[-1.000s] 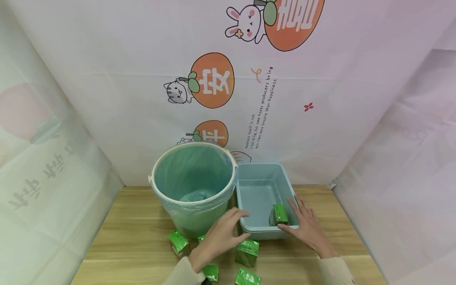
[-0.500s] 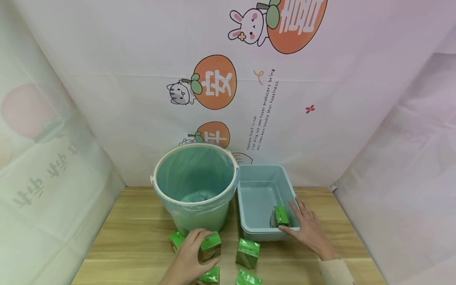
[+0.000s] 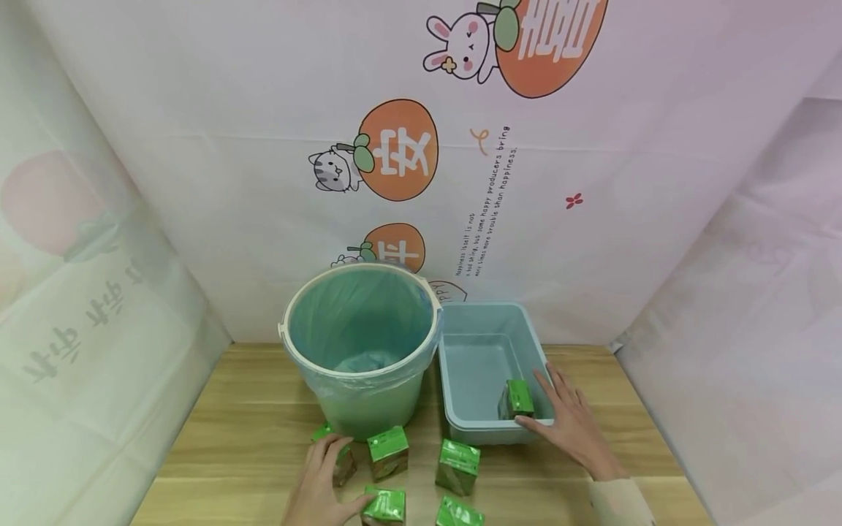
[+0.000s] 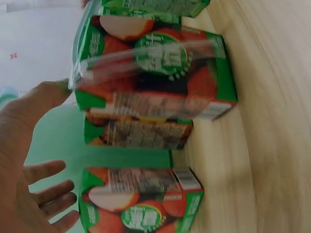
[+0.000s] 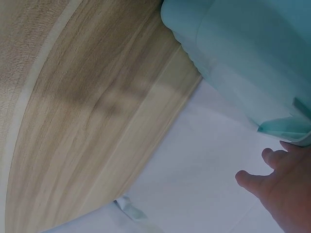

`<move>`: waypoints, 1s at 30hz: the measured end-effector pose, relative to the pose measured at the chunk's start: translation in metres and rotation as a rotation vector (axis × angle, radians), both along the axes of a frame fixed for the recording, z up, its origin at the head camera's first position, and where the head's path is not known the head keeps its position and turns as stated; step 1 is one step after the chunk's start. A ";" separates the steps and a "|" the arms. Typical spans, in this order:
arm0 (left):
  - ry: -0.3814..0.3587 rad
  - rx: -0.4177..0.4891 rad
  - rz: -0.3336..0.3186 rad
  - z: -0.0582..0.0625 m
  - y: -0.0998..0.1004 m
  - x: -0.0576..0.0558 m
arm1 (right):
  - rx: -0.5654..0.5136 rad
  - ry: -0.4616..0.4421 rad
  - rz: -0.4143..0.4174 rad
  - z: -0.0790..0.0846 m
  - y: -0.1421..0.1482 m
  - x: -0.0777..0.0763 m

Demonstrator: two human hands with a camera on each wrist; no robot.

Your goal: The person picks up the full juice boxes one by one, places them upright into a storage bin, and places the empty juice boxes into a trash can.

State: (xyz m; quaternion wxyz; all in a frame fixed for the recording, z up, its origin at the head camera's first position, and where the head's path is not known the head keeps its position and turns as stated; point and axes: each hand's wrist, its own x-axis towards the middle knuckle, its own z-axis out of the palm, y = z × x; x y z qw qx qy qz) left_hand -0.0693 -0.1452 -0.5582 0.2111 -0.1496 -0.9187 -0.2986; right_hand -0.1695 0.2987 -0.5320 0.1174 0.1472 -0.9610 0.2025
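Several juice boxes with green tops stand on the table. My left hand (image 3: 317,488) is over the leftmost juice box (image 3: 345,467), its fingers beside the top. Its thumb reaches the corner of the front juice box (image 3: 384,505), which shows apples and a straw in clear wrap (image 4: 160,58) in the left wrist view. Another juice box (image 3: 389,453) stands just behind, and a lower juice box (image 4: 141,204) is near the spread fingers. My right hand (image 3: 574,422) rests on the near right corner of the blue bin (image 3: 480,424), thumb over the front rim by the juice box (image 3: 518,399) inside.
A green bucket (image 3: 368,413) lined with a plastic bag stands left of the bin. Two more juice boxes, one upright (image 3: 457,467) and one nearer (image 3: 458,513), are in front of the bin. Printed cloth walls (image 3: 263,183) enclose the wooden table (image 3: 237,431).
My left hand has come left and toward me from near the bin, passing the middle juice box, to the leftmost one. The right hand stays at the bin's corner.
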 end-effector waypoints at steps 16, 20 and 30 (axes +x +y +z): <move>-0.100 0.121 0.082 -0.008 -0.027 -0.009 | -0.001 0.016 0.001 0.000 0.002 0.000; -0.157 0.156 0.122 -0.010 -0.026 -0.011 | -0.017 0.004 0.005 0.001 0.002 0.001; -0.245 0.243 0.180 -0.016 -0.025 -0.020 | -0.039 -0.031 0.000 0.002 0.001 0.002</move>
